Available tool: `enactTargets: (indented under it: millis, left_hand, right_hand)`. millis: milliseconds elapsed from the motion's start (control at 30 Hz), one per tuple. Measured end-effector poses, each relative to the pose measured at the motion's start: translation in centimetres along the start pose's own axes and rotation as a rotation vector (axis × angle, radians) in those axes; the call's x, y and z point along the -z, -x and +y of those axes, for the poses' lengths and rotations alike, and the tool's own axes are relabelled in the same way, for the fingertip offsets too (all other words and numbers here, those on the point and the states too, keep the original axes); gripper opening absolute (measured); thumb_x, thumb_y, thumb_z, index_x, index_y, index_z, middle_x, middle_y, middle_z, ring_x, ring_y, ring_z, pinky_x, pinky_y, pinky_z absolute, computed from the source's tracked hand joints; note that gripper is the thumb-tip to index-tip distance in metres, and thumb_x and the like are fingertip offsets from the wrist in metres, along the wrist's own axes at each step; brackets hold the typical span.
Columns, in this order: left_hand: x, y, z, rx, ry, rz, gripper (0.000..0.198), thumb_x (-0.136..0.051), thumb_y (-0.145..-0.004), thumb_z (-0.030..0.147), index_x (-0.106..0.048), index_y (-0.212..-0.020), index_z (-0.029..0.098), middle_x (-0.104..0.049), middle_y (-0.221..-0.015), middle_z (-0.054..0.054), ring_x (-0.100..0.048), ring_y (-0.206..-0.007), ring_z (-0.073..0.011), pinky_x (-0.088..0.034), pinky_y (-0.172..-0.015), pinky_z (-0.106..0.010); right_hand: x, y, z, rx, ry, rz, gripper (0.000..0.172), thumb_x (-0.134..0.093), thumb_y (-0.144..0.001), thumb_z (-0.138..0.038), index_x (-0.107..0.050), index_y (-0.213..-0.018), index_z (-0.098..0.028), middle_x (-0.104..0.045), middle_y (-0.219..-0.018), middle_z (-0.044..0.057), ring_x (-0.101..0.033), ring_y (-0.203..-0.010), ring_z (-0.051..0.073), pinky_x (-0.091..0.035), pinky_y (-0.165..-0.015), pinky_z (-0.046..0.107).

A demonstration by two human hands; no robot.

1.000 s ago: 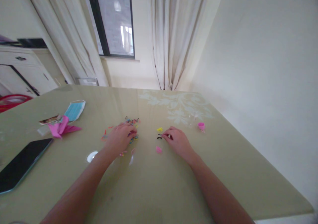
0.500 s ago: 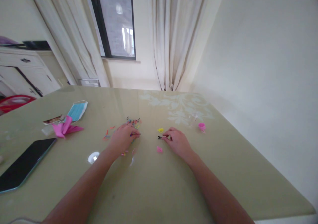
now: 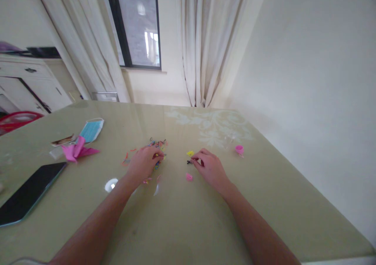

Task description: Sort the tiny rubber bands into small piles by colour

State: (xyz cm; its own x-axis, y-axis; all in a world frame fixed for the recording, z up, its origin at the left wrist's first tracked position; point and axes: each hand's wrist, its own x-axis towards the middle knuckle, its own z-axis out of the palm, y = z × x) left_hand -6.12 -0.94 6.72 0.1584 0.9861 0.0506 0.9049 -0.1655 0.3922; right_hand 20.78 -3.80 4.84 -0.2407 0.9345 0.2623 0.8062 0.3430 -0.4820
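Observation:
My left hand reaches over a loose pile of small coloured rubber bands, its thumb and fingers closed together at the pile's right side. Whatever lies between those fingertips is too small to make out. To the right, my right hand holds thumb and forefinger in a pinch just over a few black bands; whether one is gripped is unclear. A little yellow heap of bands lies behind these fingertips, and a pink heap lies in front of them.
Leftward on the table are a phone, pink folded paper, a blue face mask and a shiny white round object. At right stand a small pink cup and a clear plastic piece.
My left fingers have shifted slightly back and left among the bands, uncovering more blue and yellow ones. My right fingertips have risen slightly above the black bands.

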Motion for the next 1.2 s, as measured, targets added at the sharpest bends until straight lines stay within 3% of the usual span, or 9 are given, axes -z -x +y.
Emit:
enactTargets:
  millis: [300,533,733,933,1200]
  left_hand:
    - [-0.21,0.16,0.02,-0.016,-0.032,0.035,0.017,-0.063,-0.095,0.027,-0.08,-0.097,0.026,-0.083,-0.101,-0.005,-0.075,-0.099,-0.0285,-0.053,-0.083,-0.036]
    - [-0.64,0.19,-0.21,-0.05,0.01,0.089,0.025,-0.061,-0.097,0.023,-0.077,-0.115,0.025,-0.082,-0.114,-0.006,-0.075,-0.107,-0.0276,-0.054,-0.091,-0.037]
    - [-0.82,0.08,-0.37,-0.129,0.008,0.138,0.023,-0.061,-0.094,0.019,-0.079,-0.108,0.023,-0.08,-0.114,-0.007,-0.073,-0.108,-0.0273,-0.053,-0.097,-0.038]
    - [-0.57,0.19,-0.04,-0.106,0.071,0.134,0.019,-0.062,-0.091,0.017,-0.079,-0.099,0.022,-0.08,-0.107,-0.007,-0.075,-0.098,-0.0261,-0.055,-0.088,-0.036]
    - [-0.67,0.09,-0.36,-0.105,0.227,0.188,0.017,-0.064,-0.086,0.016,-0.079,-0.09,0.024,-0.082,-0.101,-0.007,-0.076,-0.095,-0.0281,-0.058,-0.088,-0.041]
  right_hand:
    - [0.0,0.18,-0.34,0.012,0.005,-0.003,0.012,-0.069,-0.1,-0.019,-0.08,-0.097,-0.021,-0.073,-0.1,0.004,-0.062,-0.07,0.013,-0.044,-0.072,0.028]
    - [-0.05,0.18,-0.38,0.01,0.024,-0.013,0.012,-0.069,-0.099,-0.02,-0.081,-0.098,-0.021,-0.074,-0.102,0.004,-0.062,-0.071,0.014,-0.045,-0.074,0.029]
    - [-0.14,0.28,-0.39,0.025,0.019,-0.008,0.013,-0.068,-0.1,-0.02,-0.081,-0.098,-0.022,-0.074,-0.102,0.004,-0.063,-0.071,0.014,-0.045,-0.073,0.029]
    - [-0.04,0.33,-0.5,0.028,0.01,-0.006,0.015,-0.067,-0.1,-0.018,-0.081,-0.097,-0.022,-0.074,-0.102,0.004,-0.064,-0.07,0.014,-0.046,-0.073,0.029]
    - [-0.12,0.41,-0.48,0.036,0.013,0.001,0.015,-0.066,-0.1,-0.019,-0.081,-0.097,-0.023,-0.074,-0.102,0.004,-0.064,-0.069,0.014,-0.047,-0.073,0.029]
